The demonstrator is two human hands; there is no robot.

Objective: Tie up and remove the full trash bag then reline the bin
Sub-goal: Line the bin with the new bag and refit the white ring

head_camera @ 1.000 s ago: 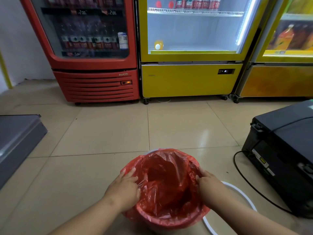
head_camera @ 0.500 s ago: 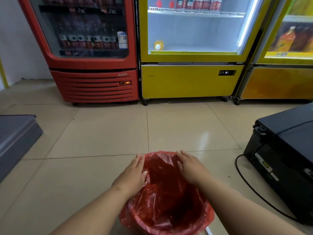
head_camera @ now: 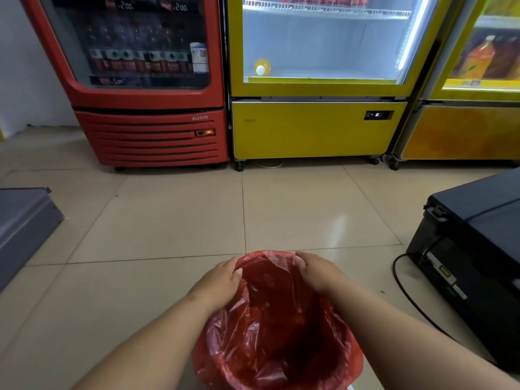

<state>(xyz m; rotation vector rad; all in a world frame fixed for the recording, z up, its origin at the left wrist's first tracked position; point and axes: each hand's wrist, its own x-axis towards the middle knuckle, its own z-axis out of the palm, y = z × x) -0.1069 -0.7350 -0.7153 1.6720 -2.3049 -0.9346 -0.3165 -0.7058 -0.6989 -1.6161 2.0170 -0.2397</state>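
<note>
A red plastic bag (head_camera: 275,327) lines a bin on the tiled floor at the bottom middle of the view; its edge is folded over the bin's rim, and the bin itself is hidden under the bag. The inside looks dark and hollow. My left hand (head_camera: 222,282) rests on the far left part of the rim, fingers curled over the bag's edge. My right hand (head_camera: 315,270) lies on the far right part of the rim, fingers bent down over the plastic. Both hands press or pinch the bag at the far side of the rim.
A red drinks fridge (head_camera: 146,80), a yellow fridge (head_camera: 312,80) and another yellow fridge (head_camera: 478,80) stand along the back. A dark machine (head_camera: 475,254) with a black cable (head_camera: 405,288) sits on the right. A grey box (head_camera: 22,226) lies at the left.
Both hands slid from the left and right sides of the rim to its far edge and came closer together. The view shifted down so the bin sits lower in the frame.
</note>
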